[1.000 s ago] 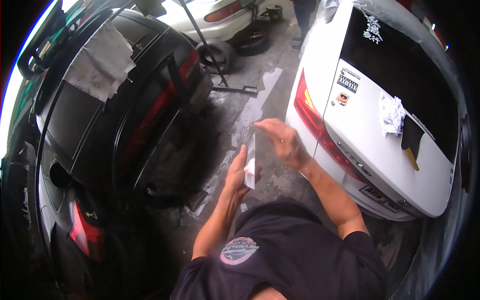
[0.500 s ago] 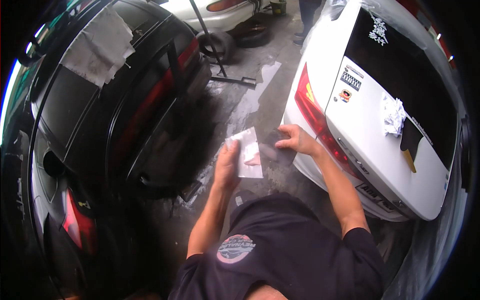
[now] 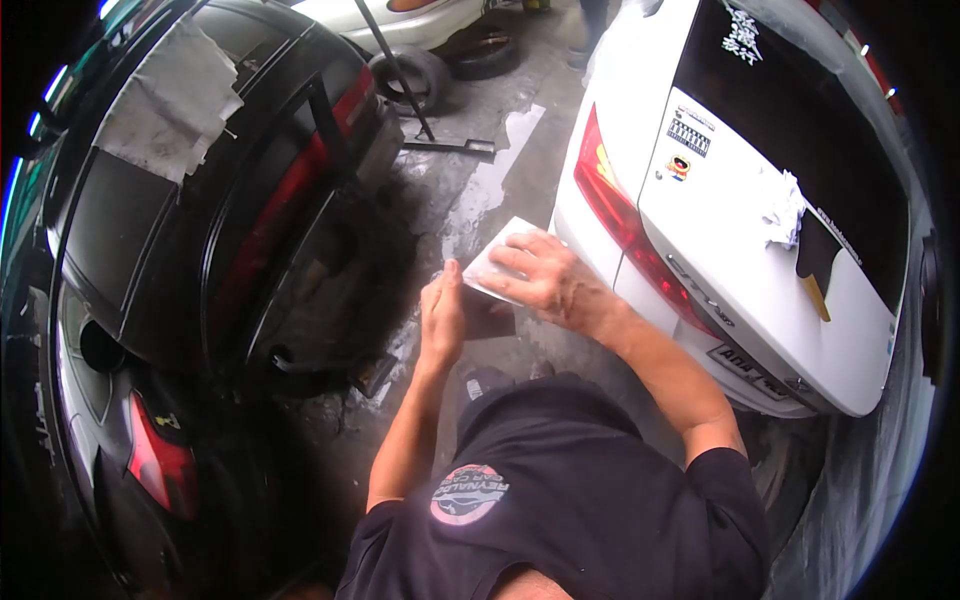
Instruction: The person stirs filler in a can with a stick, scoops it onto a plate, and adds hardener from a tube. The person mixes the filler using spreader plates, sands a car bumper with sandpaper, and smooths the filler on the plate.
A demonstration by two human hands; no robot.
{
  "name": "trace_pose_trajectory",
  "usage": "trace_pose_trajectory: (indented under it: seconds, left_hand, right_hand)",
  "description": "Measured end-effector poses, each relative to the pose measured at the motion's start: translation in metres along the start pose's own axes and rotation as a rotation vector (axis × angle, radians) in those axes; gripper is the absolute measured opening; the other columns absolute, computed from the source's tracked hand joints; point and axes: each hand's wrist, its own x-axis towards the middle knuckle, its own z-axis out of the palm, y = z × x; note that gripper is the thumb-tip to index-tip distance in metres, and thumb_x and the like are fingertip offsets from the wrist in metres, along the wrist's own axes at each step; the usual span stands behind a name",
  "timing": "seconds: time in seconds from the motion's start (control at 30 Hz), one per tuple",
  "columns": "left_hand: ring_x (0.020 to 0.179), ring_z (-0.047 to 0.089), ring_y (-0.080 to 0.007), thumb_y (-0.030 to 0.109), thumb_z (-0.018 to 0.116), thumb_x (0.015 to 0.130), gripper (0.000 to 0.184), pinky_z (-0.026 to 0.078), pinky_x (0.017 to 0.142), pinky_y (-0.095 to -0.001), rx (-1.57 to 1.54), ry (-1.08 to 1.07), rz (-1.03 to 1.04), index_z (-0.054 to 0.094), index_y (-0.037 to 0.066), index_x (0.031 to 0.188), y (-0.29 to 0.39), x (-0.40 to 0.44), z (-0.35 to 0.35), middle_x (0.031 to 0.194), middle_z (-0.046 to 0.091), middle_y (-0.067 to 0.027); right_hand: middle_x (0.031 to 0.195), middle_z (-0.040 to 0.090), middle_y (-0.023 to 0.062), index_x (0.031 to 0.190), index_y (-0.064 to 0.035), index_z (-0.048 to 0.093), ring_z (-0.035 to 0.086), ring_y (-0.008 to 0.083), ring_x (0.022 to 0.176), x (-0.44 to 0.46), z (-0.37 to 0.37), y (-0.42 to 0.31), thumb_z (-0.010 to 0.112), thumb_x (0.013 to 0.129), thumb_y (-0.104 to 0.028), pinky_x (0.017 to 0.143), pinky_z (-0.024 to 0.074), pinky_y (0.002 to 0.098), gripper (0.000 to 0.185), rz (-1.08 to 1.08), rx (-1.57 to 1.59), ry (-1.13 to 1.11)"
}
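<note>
My right hand [image 3: 545,275] is closed on a thin white sheet [image 3: 490,270], its fingers lying across the upper face. Just below the white sheet is a flat dark sheet [image 3: 492,318], blurred and somewhat see-through. My left hand [image 3: 442,315] is upright beside both sheets, thumb raised. It seems to grip the dark sheet's left edge, though its fingers are mostly turned away. Both hands are in front of my dark shirt, between a black car [image 3: 280,220] and a white car [image 3: 650,240].
Crumpled white paper [image 3: 783,212] and a dark sheet with a tan edge [image 3: 815,275] lie on the white car's trunk. A grey cloth [image 3: 170,100] covers part of the black car. Tires [image 3: 410,80] and a metal stand [image 3: 450,147] are on the floor behind. Someone's legs [image 3: 590,30] show farther back.
My right hand has moved left and now holds the white sheet, which my left hand held before. The dark sheet, earlier in my right hand, is now lower, beside my left hand.
</note>
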Motion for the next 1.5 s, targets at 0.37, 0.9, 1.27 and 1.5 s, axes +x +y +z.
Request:
trace_pose_trajectory:
  seconds: [0.37, 0.9, 1.27, 1.5]
  left_hand:
    - [0.068, 0.035, -0.0065, 0.032, 0.048, 0.115, 0.050, 0.030, 0.057, -0.0313, 0.014, 0.387, 0.174, 0.046, 0.004, 0.073, -0.026, 0.001, -0.007, 0.071, 0.041, 0.0070]
    - [0.101, 0.071, -0.0252, 0.021, 0.056, 0.108, 0.030, 0.059, 0.088, -0.0397, -0.728, 0.141, -0.289, 0.063, 0.001, 0.127, -0.027, -0.010, 0.000, 0.115, 0.072, -0.0127]
    - [0.096, 0.072, -0.0224, 0.030, 0.056, 0.110, 0.033, 0.060, 0.090, -0.0396, -0.549, 0.106, 0.094, 0.065, 0.001, 0.123, 0.014, 0.033, -0.065, 0.109, 0.074, -0.0090]
    - [0.086, 0.057, -0.0139, 0.036, 0.042, 0.114, 0.054, 0.048, 0.077, -0.0357, 0.213, 0.134, 0.180, 0.068, -0.009, 0.098, 0.000, 0.053, -0.124, 0.089, 0.068, -0.0075]
  right_hand:
    - [0.123, 0.067, 0.0087, 0.123, -0.0158, 0.073, 0.063, 0.0308, 0.118, -0.045, 0.043, -0.036, 0.066, 0.085, -0.012, 0.105, 0.0483, 0.0469, 0.039, 0.120, 0.160, -0.075]
    - [0.135, 0.062, 0.0177, 0.143, -0.0086, 0.064, 0.056, 0.0429, 0.134, -0.036, 0.030, -0.049, 0.066, 0.077, 0.010, 0.112, 0.0493, 0.0477, 0.068, 0.042, 0.368, 0.112]
    - [0.124, 0.066, 0.0147, 0.137, -0.0064, 0.065, 0.064, 0.0364, 0.118, -0.028, 0.069, -0.020, 0.059, 0.083, 0.003, 0.099, 0.0530, 0.0432, 0.054, 0.583, 0.345, -0.010]
    - [0.124, 0.066, 0.0148, 0.128, -0.0097, 0.070, 0.064, 0.0348, 0.119, 0.085, 0.127, -0.050, 0.061, 0.087, -0.010, 0.100, 0.0502, 0.0494, 0.042, 0.262, 0.013, 0.075]
